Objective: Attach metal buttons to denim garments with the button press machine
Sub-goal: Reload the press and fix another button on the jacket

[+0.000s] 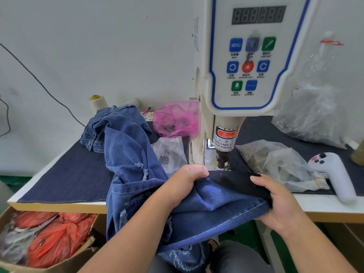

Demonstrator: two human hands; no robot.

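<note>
**Fingers close to the press head as the waistband was lined up**

At the far left, a brown cardboard box of orange plastic bags (49, 239) sat below the front edge of the dark-cloth-covered desk (65, 180), and the bulk of the faded blue denim garment (128, 154) draped over that edge; its hanging weight could have dragged the fabric off the mark. The left hand (183, 184) had its fingers curled, gripping a fold of the denim just left of the red laser dot (221, 174), which fell on the dark strip of waistband stretched between both hands. Directly behind, the cream-coloured button press machine (236, 75) lowered its dark metal punch (221, 160) close to the left fingertips, so a slip forward risked a pinch, as its warning label said. The right hand (275, 201) pinched the waistband's right end, thumb on top. Further right, clear plastic bags of small metal parts (275, 164) and a white handheld controller (332, 174) crowded the desk, leaving little room to slide the cloth that way; open space lay mainly toward the left.
</note>
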